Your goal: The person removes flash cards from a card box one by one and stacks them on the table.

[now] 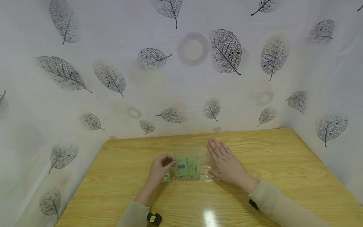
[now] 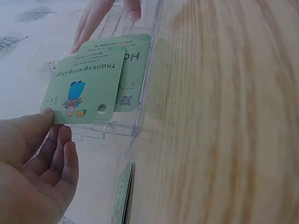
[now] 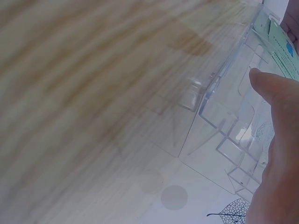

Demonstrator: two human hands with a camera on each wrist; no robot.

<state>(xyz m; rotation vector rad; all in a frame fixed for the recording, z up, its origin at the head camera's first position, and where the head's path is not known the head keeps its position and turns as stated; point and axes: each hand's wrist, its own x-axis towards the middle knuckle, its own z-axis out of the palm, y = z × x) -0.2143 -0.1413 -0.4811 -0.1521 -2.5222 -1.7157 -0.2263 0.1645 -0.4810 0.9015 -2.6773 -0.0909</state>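
My left hand (image 1: 158, 171) pinches the left edge of a green card (image 2: 86, 91) between thumb and fingers. The card reads "Thanksgiving Day" and carries a small cartoon figure in blue. Below it, another green card (image 2: 134, 65) with a QR code lies in a clear plastic organizer (image 1: 185, 147), partly covered. The organizer has several compartments. With fingers straight, my right hand (image 1: 227, 164) rests at its right side; in the right wrist view the thumb (image 3: 271, 86) lies over the clear plastic.
A small stack of green cards (image 2: 122, 193) lies on the wooden table (image 1: 127, 189), left of the organizer and partly behind my left hand in the head view. A leaf-patterned sheet (image 1: 170, 85) hangs behind the table and along its sides.
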